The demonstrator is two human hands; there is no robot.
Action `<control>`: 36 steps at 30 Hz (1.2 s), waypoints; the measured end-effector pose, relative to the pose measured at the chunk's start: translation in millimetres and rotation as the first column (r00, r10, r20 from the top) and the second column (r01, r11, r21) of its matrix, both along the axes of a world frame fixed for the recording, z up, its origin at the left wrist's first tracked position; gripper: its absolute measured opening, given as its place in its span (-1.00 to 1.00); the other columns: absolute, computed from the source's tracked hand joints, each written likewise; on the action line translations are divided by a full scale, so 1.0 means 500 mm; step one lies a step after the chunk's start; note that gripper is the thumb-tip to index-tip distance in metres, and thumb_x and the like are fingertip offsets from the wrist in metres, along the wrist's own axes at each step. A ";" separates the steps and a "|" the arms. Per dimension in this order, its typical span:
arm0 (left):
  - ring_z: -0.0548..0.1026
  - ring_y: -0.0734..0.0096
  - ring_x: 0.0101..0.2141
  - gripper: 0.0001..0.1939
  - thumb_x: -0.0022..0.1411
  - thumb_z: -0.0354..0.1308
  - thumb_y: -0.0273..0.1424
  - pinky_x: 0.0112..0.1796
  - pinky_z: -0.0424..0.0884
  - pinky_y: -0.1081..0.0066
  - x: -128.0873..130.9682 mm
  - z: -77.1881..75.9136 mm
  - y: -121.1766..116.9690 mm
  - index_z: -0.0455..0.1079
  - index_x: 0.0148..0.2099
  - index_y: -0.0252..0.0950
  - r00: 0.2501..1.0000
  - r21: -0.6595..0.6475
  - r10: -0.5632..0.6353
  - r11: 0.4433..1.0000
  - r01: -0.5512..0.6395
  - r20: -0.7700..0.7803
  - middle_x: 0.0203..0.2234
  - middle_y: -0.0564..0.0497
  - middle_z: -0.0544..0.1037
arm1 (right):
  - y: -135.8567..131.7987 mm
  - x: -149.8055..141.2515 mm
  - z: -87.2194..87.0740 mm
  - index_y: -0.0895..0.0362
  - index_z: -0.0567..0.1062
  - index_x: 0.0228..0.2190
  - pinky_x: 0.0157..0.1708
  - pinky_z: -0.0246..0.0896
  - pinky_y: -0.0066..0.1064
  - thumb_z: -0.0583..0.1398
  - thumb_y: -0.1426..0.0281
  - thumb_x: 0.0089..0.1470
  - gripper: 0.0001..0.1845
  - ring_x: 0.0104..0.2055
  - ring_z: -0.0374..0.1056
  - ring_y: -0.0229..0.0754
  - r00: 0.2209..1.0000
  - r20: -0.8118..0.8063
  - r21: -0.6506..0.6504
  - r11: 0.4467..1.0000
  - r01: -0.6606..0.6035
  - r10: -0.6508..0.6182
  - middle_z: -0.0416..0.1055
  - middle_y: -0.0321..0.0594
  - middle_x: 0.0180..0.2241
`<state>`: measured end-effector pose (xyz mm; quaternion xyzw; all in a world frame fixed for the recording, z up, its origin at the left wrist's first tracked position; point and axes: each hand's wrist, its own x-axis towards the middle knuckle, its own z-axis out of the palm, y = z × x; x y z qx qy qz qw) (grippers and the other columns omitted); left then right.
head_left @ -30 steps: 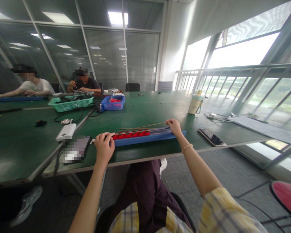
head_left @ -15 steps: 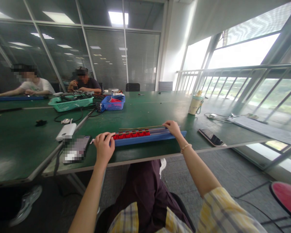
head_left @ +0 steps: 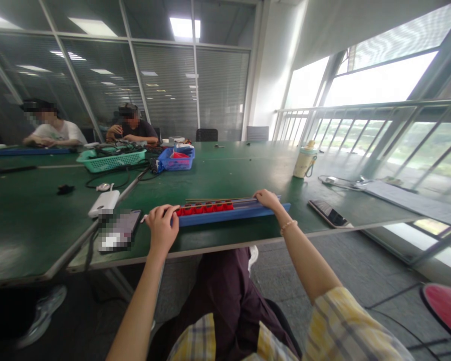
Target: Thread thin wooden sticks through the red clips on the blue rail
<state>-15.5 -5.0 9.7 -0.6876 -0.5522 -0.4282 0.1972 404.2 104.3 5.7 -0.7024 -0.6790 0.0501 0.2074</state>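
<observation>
A: What is seen from the head camera at the near table edge?

B: A long blue tray (head_left: 233,214) is laid along the front edge of the green table (head_left: 225,175), with a row of red blocks (head_left: 204,207) set in its left half. The left hand (head_left: 162,228) is curled loosely over the tray's left end, fingers bent down onto it. The right hand (head_left: 267,199) is laid fairly flat on the tray's right part, fingers extended over a thin rod (head_left: 220,199) lying along the far rim; whether the rod is pinched cannot be told.

A: And what is placed around it?

B: A phone (head_left: 119,229) and a white power bank (head_left: 104,202) are found just left of the tray, a second phone (head_left: 327,212) to its right. Farther back a blue basket (head_left: 176,160), a green basket (head_left: 110,160) with cables, and a bottle (head_left: 304,160) are set well apart from the hands. Two other persons are seated at the far left. Nothing is lying between the hands and the tray.
</observation>
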 end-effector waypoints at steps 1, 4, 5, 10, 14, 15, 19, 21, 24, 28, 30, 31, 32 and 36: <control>0.32 0.10 -0.02 -0.70 0.33 -0.01 -0.38 0.00 0.16 0.10 0.000 0.000 0.000 0.52 -0.04 -0.14 1.000 -0.001 0.001 1.000 -0.001 -0.001 -0.12 -0.10 0.50 | 0.000 -0.004 0.002 0.01 0.67 -0.26 -0.11 0.23 -0.34 0.02 0.38 0.14 -0.60 -0.12 0.46 -0.03 0.999 0.033 -0.026 0.999 0.024 -0.024 0.60 -0.15 -0.20; 0.32 0.09 -0.01 -0.70 0.33 -0.01 -0.38 -0.01 0.15 0.10 0.000 -0.001 0.000 0.52 -0.04 -0.14 1.000 -0.004 -0.002 1.000 0.002 -0.003 -0.11 -0.10 0.50 | -0.002 -0.013 0.006 0.02 0.67 -0.23 -0.02 0.21 -0.24 0.02 0.35 0.15 -0.59 -0.04 0.45 0.05 0.993 0.088 -0.060 0.995 0.079 -0.074 0.59 -0.07 -0.16; 0.31 0.09 -0.01 -0.70 0.33 -0.01 -0.38 -0.01 0.15 0.10 0.000 -0.001 0.000 0.52 -0.03 -0.14 1.000 -0.004 -0.002 1.000 0.002 -0.003 -0.11 -0.10 0.50 | -0.003 -0.016 0.007 0.02 0.67 -0.23 0.00 0.21 -0.22 0.03 0.34 0.16 -0.60 -0.03 0.45 0.07 0.992 0.093 -0.059 0.994 0.088 -0.082 0.59 -0.05 -0.16; 0.32 0.08 -0.02 -0.69 0.32 -0.02 -0.37 -0.03 0.14 0.10 0.002 0.001 0.000 0.52 -0.04 -0.15 1.000 0.000 0.003 1.000 -0.003 -0.007 -0.12 -0.11 0.51 | -0.010 -0.024 0.012 0.10 0.68 -0.29 0.01 0.22 -0.13 0.05 0.25 0.15 -0.59 -0.03 0.43 0.16 0.990 0.094 -0.043 0.993 0.109 -0.104 0.57 0.09 -0.17; 0.32 0.09 -0.02 -0.69 0.32 -0.02 -0.37 -0.03 0.14 0.10 0.002 0.001 0.000 0.52 -0.04 -0.14 1.000 0.003 0.005 1.000 -0.005 -0.006 -0.12 -0.11 0.51 | -0.016 -0.028 0.015 0.12 0.68 -0.31 0.00 0.22 -0.10 0.04 0.23 0.16 -0.56 -0.04 0.43 0.18 0.990 0.092 -0.034 0.994 0.108 -0.105 0.57 0.11 -0.17; 0.32 0.09 -0.02 -0.69 0.33 -0.02 -0.37 -0.03 0.14 0.10 0.002 0.000 0.000 0.52 -0.04 -0.14 1.000 0.004 0.006 1.000 -0.006 -0.006 -0.12 -0.11 0.51 | -0.016 -0.028 0.015 0.12 0.68 -0.30 0.00 0.22 -0.11 0.03 0.24 0.16 -0.56 -0.03 0.43 0.18 0.990 0.098 -0.038 0.993 0.108 -0.104 0.57 0.11 -0.16; 0.32 0.09 -0.02 -0.69 0.33 -0.02 -0.37 -0.03 0.15 0.10 0.002 0.000 0.000 0.52 -0.03 -0.14 1.000 0.003 0.002 1.000 -0.002 -0.008 -0.12 -0.11 0.51 | -0.017 -0.030 0.016 0.12 0.68 -0.28 0.00 0.21 -0.14 0.02 0.25 0.18 -0.56 -0.01 0.42 0.16 0.987 0.115 -0.044 0.992 0.115 -0.109 0.57 0.08 -0.15; 0.32 0.09 -0.03 -0.69 0.32 -0.02 -0.38 -0.03 0.15 0.10 0.001 -0.001 0.000 0.52 -0.03 -0.15 1.000 -0.001 0.002 1.000 -0.002 -0.006 -0.12 -0.11 0.51 | -0.017 -0.031 0.016 0.12 0.68 -0.26 0.01 0.21 -0.14 0.01 0.25 0.19 -0.55 0.00 0.42 0.15 0.986 0.125 -0.049 0.992 0.118 -0.111 0.57 0.07 -0.14; 0.32 0.09 -0.02 -0.70 0.31 -0.01 -0.38 -0.02 0.15 0.10 0.001 -0.001 0.001 0.52 -0.04 -0.15 1.000 -0.002 0.002 1.000 -0.002 -0.003 -0.12 -0.11 0.50 | -0.016 -0.031 0.016 0.11 0.68 -0.24 0.00 0.20 -0.16 -0.01 0.26 0.20 -0.53 0.01 0.42 0.13 0.983 0.153 -0.064 0.991 0.115 -0.104 0.57 0.06 -0.13; 0.32 0.08 -0.02 -0.70 0.32 -0.01 -0.39 -0.02 0.15 0.09 0.001 -0.002 0.002 0.52 -0.04 -0.15 1.000 0.002 0.000 1.000 0.000 0.001 -0.12 -0.11 0.50 | -0.017 -0.031 0.015 0.10 0.67 -0.24 0.00 0.20 -0.17 0.00 0.26 0.19 -0.54 0.00 0.41 0.12 0.983 0.149 -0.042 0.992 0.118 -0.110 0.57 0.04 -0.13; 0.32 0.08 -0.01 -0.70 0.32 -0.01 -0.38 -0.02 0.15 0.09 0.001 -0.001 0.002 0.51 -0.04 -0.14 1.000 -0.001 -0.002 1.000 0.002 0.003 -0.12 -0.11 0.50 | -0.017 -0.031 0.015 0.11 0.67 -0.24 0.01 0.20 -0.16 0.00 0.26 0.20 -0.54 0.00 0.42 0.13 0.983 0.144 -0.043 0.992 0.120 -0.113 0.57 0.05 -0.13; 0.32 0.08 -0.01 -0.70 0.32 -0.01 -0.38 -0.02 0.15 0.09 0.001 -0.001 0.002 0.51 -0.03 -0.14 1.000 -0.004 -0.004 1.000 0.004 0.004 -0.11 -0.11 0.50 | -0.017 -0.032 0.016 0.11 0.67 -0.24 0.01 0.20 -0.15 0.00 0.25 0.20 -0.54 0.00 0.41 0.14 0.984 0.138 -0.046 0.992 0.121 -0.113 0.56 0.07 -0.12; 0.31 0.08 -0.01 -0.70 0.32 -0.01 -0.38 -0.02 0.15 0.09 0.001 0.000 0.001 0.51 -0.03 -0.14 1.000 -0.007 -0.005 1.000 0.005 0.005 -0.11 -0.11 0.50 | -0.017 -0.032 0.016 0.12 0.67 -0.24 0.01 0.20 -0.14 0.00 0.25 0.20 -0.54 0.01 0.41 0.15 0.985 0.131 -0.049 0.991 0.121 -0.114 0.56 0.09 -0.12; 0.31 0.08 -0.02 -0.70 0.32 -0.01 -0.38 -0.02 0.15 0.09 0.002 0.001 -0.001 0.52 -0.04 -0.15 1.000 -0.010 -0.003 1.000 0.003 0.010 -0.12 -0.11 0.50 | -0.019 -0.033 0.018 0.15 0.67 -0.25 0.01 0.20 -0.14 0.01 0.26 0.19 -0.54 0.01 0.40 0.16 0.986 0.116 -0.047 0.991 0.122 -0.115 0.56 0.10 -0.12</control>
